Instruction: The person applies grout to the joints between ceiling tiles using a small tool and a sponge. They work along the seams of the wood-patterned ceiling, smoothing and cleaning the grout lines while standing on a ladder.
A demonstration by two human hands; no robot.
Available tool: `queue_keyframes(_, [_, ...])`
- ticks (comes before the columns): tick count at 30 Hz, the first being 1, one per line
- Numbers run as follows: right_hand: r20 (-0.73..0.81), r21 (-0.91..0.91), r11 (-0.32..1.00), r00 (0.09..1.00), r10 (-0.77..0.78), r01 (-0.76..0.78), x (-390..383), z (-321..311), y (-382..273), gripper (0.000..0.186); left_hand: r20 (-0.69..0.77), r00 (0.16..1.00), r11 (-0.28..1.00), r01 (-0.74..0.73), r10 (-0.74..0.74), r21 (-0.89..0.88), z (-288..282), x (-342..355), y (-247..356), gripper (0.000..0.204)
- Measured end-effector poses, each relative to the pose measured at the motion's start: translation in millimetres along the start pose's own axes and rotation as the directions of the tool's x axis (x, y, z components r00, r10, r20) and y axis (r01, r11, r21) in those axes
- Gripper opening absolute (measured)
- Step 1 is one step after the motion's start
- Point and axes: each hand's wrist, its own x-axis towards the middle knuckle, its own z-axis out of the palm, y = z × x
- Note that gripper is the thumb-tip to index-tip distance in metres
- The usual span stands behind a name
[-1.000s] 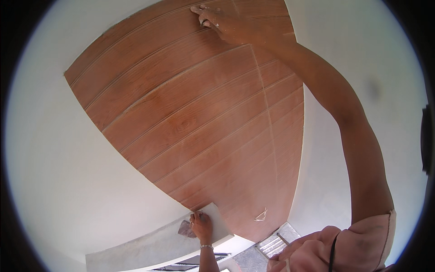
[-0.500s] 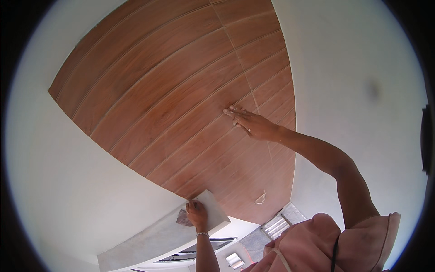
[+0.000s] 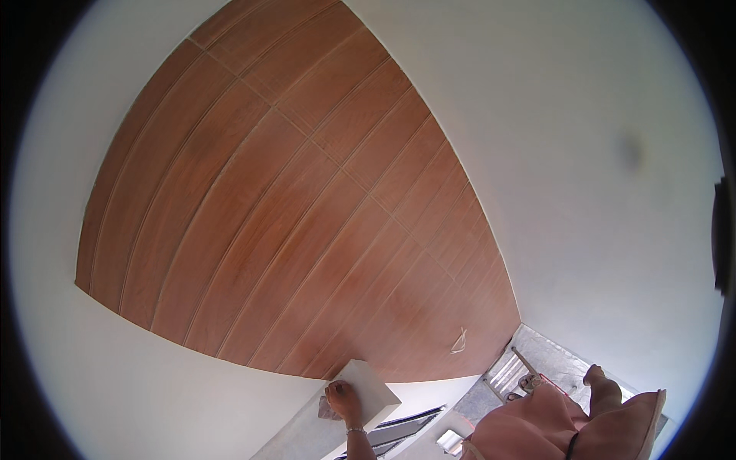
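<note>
My left hand (image 3: 344,403) is raised at the lower middle, against the pale end of a beam (image 3: 377,392) just under a wood-plank ceiling (image 3: 253,207). Its fingers are curled in. A flat brown-grey piece (image 3: 328,409) shows beside and partly behind them; it looks held, but its kind is too small to make out. A bracelet circles that wrist. My right arm (image 3: 604,392) is lowered at the lower right, coming out of a pink sleeve. The right hand itself does not show.
White walls (image 3: 552,153) border the ceiling on both sides. Thin pale wires (image 3: 459,341) hang from the planks. Below, a slatted wooden thing (image 3: 504,377) stands on the grey floor (image 3: 552,353). A dark-framed window-like opening (image 3: 406,429) lies under the beam.
My right hand has come off the planks, where its fingers were stretched out, and dropped out of sight. The view has turned. My left hand stays by the beam end.
</note>
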Motion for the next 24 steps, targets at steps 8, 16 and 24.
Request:
queue_keyframes(8, [0.271,0.416,0.805,0.903,0.334,-0.423,-71.4,135.5,145.5,0.009,0.035,0.999,0.999,-0.027,0.026,0.035,-1.8,-1.2,3.5,0.014])
queue_keyframes(16, [-0.091,0.680,0.695,0.968,-0.234,0.232,-42.2,89.7,-51.0,0.023,0.133,0.991,1.000,-0.007,0.008,-0.014,-9.4,3.2,3.3,0.020])
queue_keyframes(24, [-0.082,0.793,0.586,0.983,-0.165,0.165,-40.2,-54.4,-73.0,0.019,0.131,0.990,0.997,0.042,-0.050,0.065,-10.6,2.3,10.2,0.028])
